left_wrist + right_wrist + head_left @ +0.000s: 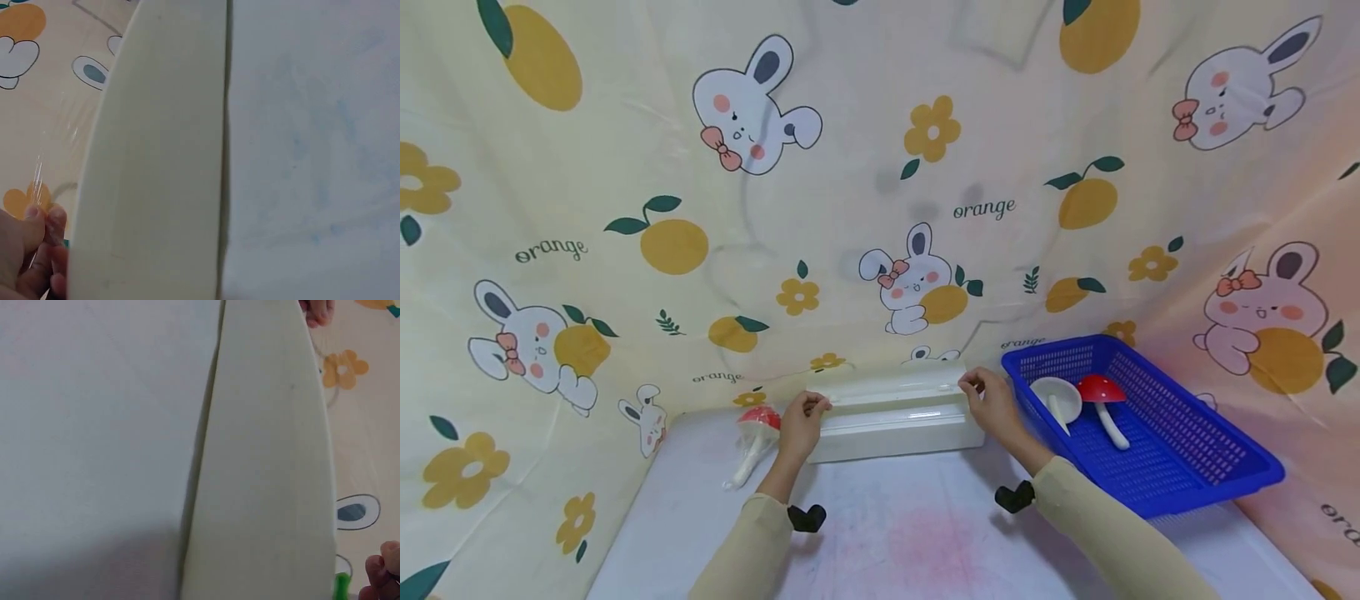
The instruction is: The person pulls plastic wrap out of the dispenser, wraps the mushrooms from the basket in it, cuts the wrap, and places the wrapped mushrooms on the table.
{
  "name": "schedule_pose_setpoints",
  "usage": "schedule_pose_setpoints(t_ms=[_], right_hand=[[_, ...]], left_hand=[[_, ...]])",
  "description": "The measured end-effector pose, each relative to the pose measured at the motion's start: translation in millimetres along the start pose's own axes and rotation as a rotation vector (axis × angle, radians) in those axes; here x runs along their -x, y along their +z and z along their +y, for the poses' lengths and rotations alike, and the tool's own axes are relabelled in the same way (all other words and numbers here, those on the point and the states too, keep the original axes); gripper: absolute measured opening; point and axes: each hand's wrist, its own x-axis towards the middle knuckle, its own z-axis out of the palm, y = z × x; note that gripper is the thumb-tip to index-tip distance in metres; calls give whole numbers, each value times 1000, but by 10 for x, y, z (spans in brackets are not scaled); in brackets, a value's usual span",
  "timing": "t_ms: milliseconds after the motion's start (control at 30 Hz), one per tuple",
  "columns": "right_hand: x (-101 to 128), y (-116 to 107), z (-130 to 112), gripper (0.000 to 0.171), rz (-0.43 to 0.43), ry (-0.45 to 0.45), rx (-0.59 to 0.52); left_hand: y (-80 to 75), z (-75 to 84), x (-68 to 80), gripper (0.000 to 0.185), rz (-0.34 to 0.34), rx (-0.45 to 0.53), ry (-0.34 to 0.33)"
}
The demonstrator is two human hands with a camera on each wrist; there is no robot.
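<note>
Head view shows both hands at the ends of a long white box (895, 417) standing at the back of the table (887, 533). Left hand (802, 425) pinches its clear lid (891, 392) at one end, right hand (992, 402) pinches the other. A red-capped mushroom toy (752, 437) lies just beside the left hand; a blue basket (1210, 450) sits near the right.

A long box (895, 417) is lying on the bench (910, 533) ahead of me, backing against the cloth backdrop (850, 208). My left hand (802, 423) is sitting at its left end, my right hand (992, 402) at its right end. A toy mushroom (752, 437) is lying left of the box. Right of it, a basket (1180, 450) is holding a spoon (1056, 402) and another mushroom (1103, 404) side by side.
</note>
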Motion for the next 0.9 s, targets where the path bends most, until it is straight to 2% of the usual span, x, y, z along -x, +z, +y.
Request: schedule_pose_setpoints(t_ms=[167,367,700,900], right_hand=[[-11,-53,-55,6,20,7,-8],[-47,-110,-104,9,7,26,1],[-125,-194,-166,11,-1,42,8],[-154,-258,-228,13,5,26,2]], left_hand=[[-14,62,-1,14,-20,3,12],[-44,146,-12,11,-9,15,27],[-158,342,-35,12,-21,12,112],[-219,445,-41,12,-21,19,136]])
